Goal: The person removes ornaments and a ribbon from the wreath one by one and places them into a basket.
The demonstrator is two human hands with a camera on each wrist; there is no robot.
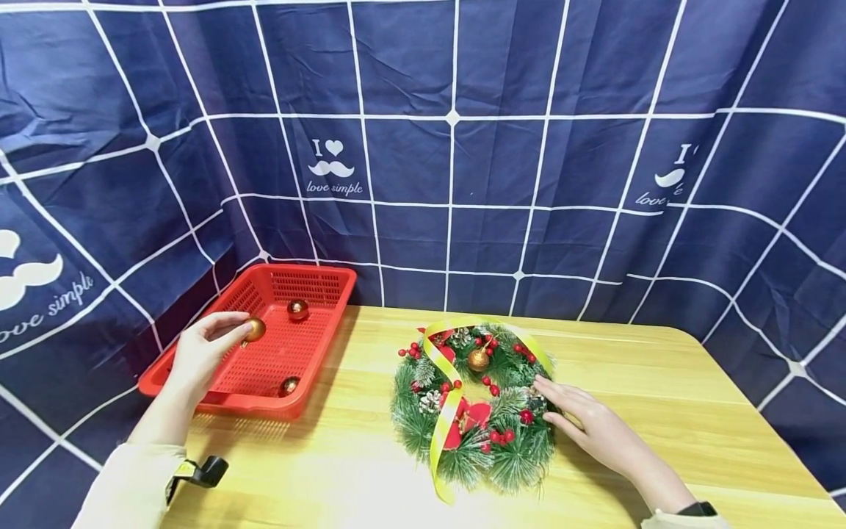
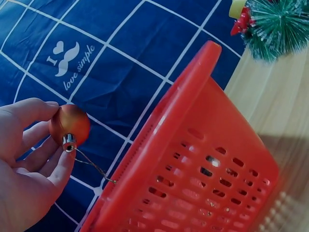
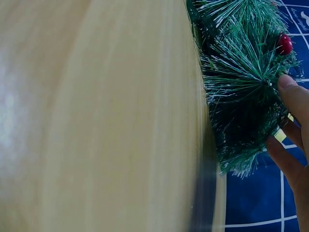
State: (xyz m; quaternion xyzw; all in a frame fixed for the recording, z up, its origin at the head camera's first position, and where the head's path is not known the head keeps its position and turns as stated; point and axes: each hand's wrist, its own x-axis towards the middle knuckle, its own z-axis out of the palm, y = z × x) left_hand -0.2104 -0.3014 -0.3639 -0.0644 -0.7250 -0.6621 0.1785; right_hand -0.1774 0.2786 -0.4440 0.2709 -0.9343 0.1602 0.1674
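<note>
My left hand [image 1: 203,354] pinches a copper-gold Christmas bauble [image 1: 255,330] between thumb and fingertips, above the red plastic basket [image 1: 280,356]. In the left wrist view the bauble [image 2: 72,121] shows its silver cap, with a thin gold string [image 2: 91,163] hanging toward the basket rim. Two more baubles lie in the basket, one at the back [image 1: 298,309] and one at the front [image 1: 288,386]. My right hand [image 1: 595,426] rests with extended fingers on the right edge of a green Christmas wreath [image 1: 518,459]. A gold glittery bauble [image 1: 479,359] sits among its berries and pinecones.
A yellow ribbon [image 1: 438,433] loops over the wreath and trails onto the wooden table [image 1: 357,455]. Blue checked cloth [image 1: 410,162] hangs behind and along both sides. The basket stands at the table's left, against the cloth.
</note>
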